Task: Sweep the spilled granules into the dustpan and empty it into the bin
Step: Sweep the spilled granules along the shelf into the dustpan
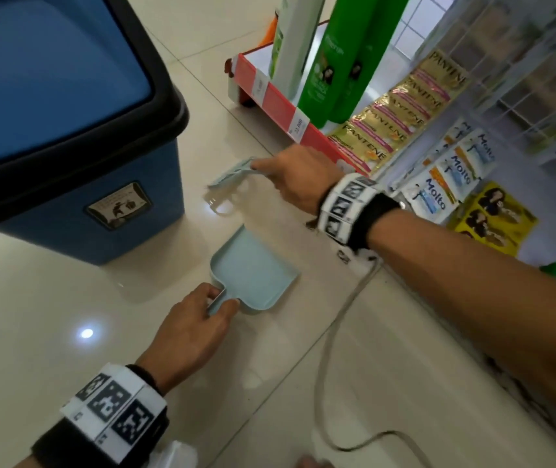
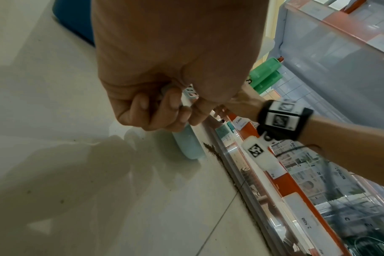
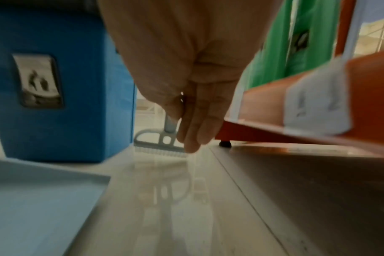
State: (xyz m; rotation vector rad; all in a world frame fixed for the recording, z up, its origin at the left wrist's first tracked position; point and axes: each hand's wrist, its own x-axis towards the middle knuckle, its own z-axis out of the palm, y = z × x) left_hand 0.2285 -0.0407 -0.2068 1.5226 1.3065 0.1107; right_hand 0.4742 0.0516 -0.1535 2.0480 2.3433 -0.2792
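A pale blue dustpan (image 1: 256, 270) lies flat on the tiled floor. My left hand (image 1: 199, 315) grips its short handle; the wrist view shows my fingers (image 2: 156, 110) curled round it. My right hand (image 1: 298, 179) holds a small light-blue brush (image 1: 232, 175) past the pan's far end, and the brush head (image 3: 160, 144) sits just above the floor. Brown granules (image 2: 213, 152) lie in a thin line along the base of the shelf, right beside the dustpan (image 2: 187, 143). A blue bin (image 1: 67, 136) with a black rim stands to the left.
A low orange-edged shelf (image 1: 280, 106) with green bottles (image 1: 337, 59) and hanging sachets (image 1: 401, 106) runs along the right. A grey cable (image 1: 334, 332) trails over the floor near my right forearm. Pale floor tiles (image 1: 67, 315) stretch to the left, below the bin.
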